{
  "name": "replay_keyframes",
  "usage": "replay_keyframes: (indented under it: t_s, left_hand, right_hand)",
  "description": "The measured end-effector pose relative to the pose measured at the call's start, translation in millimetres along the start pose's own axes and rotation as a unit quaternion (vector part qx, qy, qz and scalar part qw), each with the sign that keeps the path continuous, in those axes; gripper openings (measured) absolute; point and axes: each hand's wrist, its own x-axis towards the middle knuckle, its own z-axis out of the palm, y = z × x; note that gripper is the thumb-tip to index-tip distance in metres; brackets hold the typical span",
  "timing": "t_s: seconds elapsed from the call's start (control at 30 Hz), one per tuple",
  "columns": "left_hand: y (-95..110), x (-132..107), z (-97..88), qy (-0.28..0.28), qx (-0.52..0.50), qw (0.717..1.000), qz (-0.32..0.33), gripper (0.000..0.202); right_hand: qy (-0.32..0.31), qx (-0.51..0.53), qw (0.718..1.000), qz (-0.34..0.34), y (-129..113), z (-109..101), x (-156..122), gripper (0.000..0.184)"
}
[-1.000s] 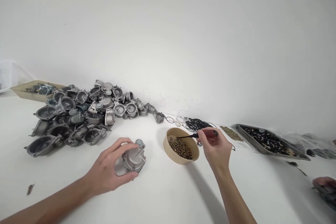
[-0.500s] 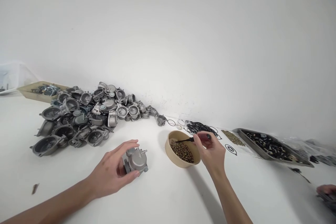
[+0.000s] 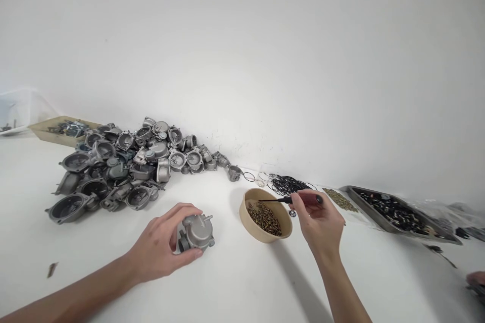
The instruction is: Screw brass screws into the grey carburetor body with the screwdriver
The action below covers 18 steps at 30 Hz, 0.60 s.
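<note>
My left hand (image 3: 161, 247) grips a grey cast-metal housing (image 3: 197, 232) that rests on the white table. My right hand (image 3: 320, 222) holds a small screwdriver (image 3: 299, 199) with a dark red handle. Its black shaft points left, with the tip over a tan bowl (image 3: 246, 219) of small brass screws (image 3: 265, 218). The bowl stands between my two hands.
A heap of grey metal housings (image 3: 125, 166) lies at the back left, with a beige tray (image 3: 49, 131) behind it. Black O-rings (image 3: 286, 184), a brass pile (image 3: 341, 199) and a dark tray of black parts (image 3: 397, 212) line the wall. Another person's hand (image 3: 475, 280) shows far right.
My left hand turned the housing and settled it slightly right. My right hand shifted right with the screwdriver, whose tip stays over the bowl. The view drifted a little.
</note>
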Motion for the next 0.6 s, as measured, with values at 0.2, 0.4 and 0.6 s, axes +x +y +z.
replay_keyframes:
  t_s: [0.2, 0.4, 0.6]
  left_hand:
    - [-3.5, -1.5, 1.8, -0.014, -0.011, 1.000, -0.011, 0.052]
    - [-4.6, -1.9, 1.9, -0.009, -0.018, 1.000, -0.005, 0.053]
    - [-2.7, -0.9, 1.5, -0.008, -0.009, 1.000, -0.004, 0.055]
  right_hand:
    - [-0.006, -0.001, 1.000, 0.012, 6.7, 2.9, -0.1, 0.033]
    - [-0.003, 0.002, 1.000, 0.030, 5.0, 2.0, 1.7, 0.030]
    - [0.003, 0.014, 0.999, 0.033, -0.3, 0.6, 2.2, 0.029]
